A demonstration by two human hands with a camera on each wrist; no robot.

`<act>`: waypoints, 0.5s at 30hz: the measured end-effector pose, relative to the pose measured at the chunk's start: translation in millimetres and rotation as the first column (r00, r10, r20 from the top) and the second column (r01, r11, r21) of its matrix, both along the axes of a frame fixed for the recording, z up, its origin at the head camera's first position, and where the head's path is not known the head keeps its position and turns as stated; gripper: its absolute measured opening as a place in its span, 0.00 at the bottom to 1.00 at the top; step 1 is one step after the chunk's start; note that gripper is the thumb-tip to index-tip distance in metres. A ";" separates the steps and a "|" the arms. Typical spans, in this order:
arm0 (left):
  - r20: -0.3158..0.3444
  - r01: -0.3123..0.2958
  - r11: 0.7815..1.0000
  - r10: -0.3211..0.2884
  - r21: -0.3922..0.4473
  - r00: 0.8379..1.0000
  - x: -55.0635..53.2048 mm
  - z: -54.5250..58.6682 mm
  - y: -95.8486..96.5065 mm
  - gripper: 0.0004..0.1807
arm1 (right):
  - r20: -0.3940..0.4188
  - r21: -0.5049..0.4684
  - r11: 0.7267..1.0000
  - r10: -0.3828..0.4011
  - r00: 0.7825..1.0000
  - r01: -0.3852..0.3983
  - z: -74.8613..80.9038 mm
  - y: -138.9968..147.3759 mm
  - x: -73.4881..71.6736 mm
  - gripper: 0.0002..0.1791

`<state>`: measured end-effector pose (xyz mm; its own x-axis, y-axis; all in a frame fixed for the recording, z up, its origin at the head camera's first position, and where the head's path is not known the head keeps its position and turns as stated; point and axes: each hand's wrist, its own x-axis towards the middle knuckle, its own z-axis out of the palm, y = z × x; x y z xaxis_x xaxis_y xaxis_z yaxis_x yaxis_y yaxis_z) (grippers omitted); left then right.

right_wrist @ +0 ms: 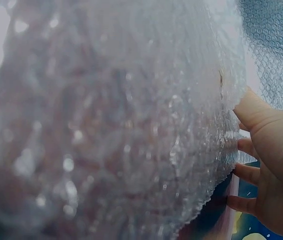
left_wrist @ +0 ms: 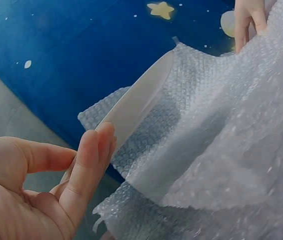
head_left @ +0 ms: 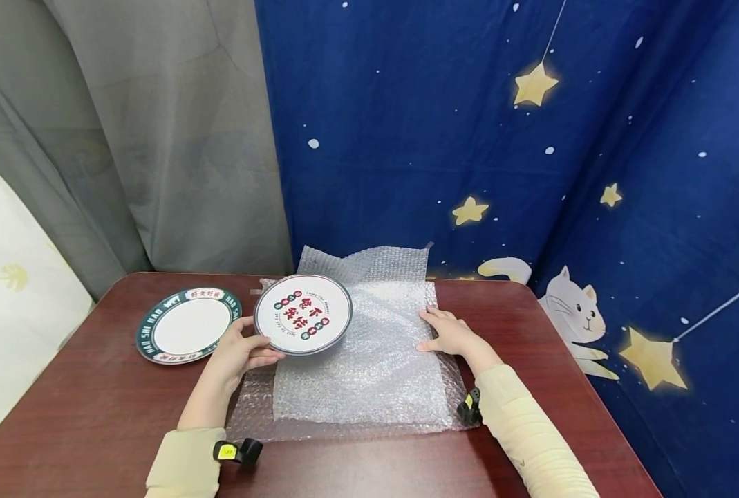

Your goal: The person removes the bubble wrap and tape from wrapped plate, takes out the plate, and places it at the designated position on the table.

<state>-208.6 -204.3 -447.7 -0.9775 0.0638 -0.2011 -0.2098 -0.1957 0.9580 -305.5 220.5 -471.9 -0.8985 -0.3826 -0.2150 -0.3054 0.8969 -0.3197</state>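
Observation:
My left hand (head_left: 240, 351) grips the lower left rim of a white plate (head_left: 328, 318) with red characters and a dark rim line. The left wrist view shows thumb and fingers on either side of the plate's edge (left_wrist: 144, 92). The plate is tilted, raised over the left part of a bubble wrap sheet (head_left: 381, 373). At the sheet's right edge, my right hand (head_left: 451, 333) rests with thumb and fingers spread apart. In the right wrist view, that hand (right_wrist: 276, 160) touches the border of the bubble wrap (right_wrist: 131, 125).
A white plate with a green lettered rim (head_left: 153, 335) lies on the left of the reddish-brown table (head_left: 95, 401). More bubble wrap (head_left: 384, 263) stands up at the back edge, before a blue star-patterned curtain (head_left: 400, 138) and a grey curtain (head_left: 195, 138).

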 end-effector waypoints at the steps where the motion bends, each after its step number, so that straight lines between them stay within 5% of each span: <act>1: 0.003 -0.004 1.000 0.004 -0.001 1.000 0.2 0.5 -1.5 0.36 | 0.000 0.001 1.000 0.000 1.000 0.000 0.2 -0.1 0.1 0.49; 15: 0.009 -0.052 0.999 0.052 -0.003 0.999 4.3 5.5 -19.3 0.39 | -0.001 -0.014 1.000 0.008 1.000 -0.008 -2.0 0.9 1.1 0.49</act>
<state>-204.3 -223.6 -442.2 -0.9777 0.0127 -0.2098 -0.2080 -0.2040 0.9566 -304.4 221.5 -474.0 -0.8956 -0.3929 -0.2086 -0.3129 0.8897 -0.3324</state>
